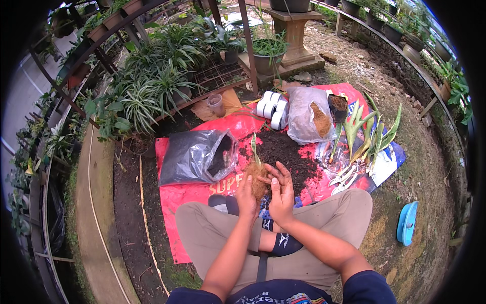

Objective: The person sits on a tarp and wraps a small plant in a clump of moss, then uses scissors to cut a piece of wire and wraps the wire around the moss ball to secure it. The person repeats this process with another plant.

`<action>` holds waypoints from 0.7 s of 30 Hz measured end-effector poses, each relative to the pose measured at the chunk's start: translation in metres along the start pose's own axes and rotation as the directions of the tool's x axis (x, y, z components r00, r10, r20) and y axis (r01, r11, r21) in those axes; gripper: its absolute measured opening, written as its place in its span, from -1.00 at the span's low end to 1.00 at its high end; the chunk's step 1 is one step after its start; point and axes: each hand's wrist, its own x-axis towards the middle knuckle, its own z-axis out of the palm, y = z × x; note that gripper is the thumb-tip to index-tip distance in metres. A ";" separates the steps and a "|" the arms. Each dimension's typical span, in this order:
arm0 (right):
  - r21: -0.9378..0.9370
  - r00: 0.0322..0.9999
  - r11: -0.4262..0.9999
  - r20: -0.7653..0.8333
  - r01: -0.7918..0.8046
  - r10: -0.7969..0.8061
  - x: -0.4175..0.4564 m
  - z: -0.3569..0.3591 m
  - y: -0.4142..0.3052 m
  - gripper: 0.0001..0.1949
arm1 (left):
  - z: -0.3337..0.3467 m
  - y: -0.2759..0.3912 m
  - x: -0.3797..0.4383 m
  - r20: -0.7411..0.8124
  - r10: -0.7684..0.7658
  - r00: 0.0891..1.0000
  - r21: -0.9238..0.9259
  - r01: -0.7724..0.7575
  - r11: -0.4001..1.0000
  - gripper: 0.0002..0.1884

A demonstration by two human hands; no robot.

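My left hand [247, 197] holds a bundle of brown coconut fibre [259, 187] from its left side. A small variegated snake plant leaf [254, 150] stands up out of the fibre. On the bundle's right side is my right hand [280, 193], its fingers spread and some fingertips at the fibre. Dark loose soil [283, 152] lies on the red plastic sheet just beyond my hands. To the left, a clear plastic bag of dark soil [193, 157] lies with its mouth towards the soil.
Beyond the soil are a bag of coconut fibre [309, 114], white rolls [272, 108] and a small black pot [338, 106]. Uprooted plants [364, 133] and pruning shears [343, 180] lie right. A blue plastic basin [407, 223] is far right; a metal rack [224, 78] holds potted plants.
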 end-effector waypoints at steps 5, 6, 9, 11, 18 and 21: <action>-0.341 0.997 0.940 -0.065 0.027 -0.052 0.024 -0.026 0.010 -0.50 | -0.006 0.006 0.000 0.193 -0.237 0.952 -0.281 0.285 0.916 -0.55; -0.383 0.999 0.923 0.039 0.042 -0.029 0.026 -0.027 0.014 -0.47 | -0.002 0.006 -0.001 0.180 -0.232 0.956 -0.288 0.277 0.917 -0.55; -0.490 0.970 0.869 0.236 0.066 0.060 0.025 -0.033 0.019 -0.31 | 0.010 0.005 -0.007 0.127 -0.198 0.972 -0.251 0.225 0.941 -0.57; -0.564 0.972 0.823 0.223 0.065 0.077 0.021 -0.033 0.018 -0.28 | 0.015 0.008 -0.010 0.076 -0.146 0.986 -0.144 0.156 0.977 -0.58; -0.696 0.914 0.707 0.356 0.121 0.194 -0.008 -0.018 0.010 -0.03 | 0.007 -0.007 -0.010 0.026 -0.034 0.999 0.207 0.027 0.978 -0.59; -0.690 0.890 0.682 0.437 0.241 0.127 -0.021 -0.001 0.003 0.01 | -0.007 -0.005 -0.001 0.012 -0.006 1.000 0.095 0.005 0.995 -0.61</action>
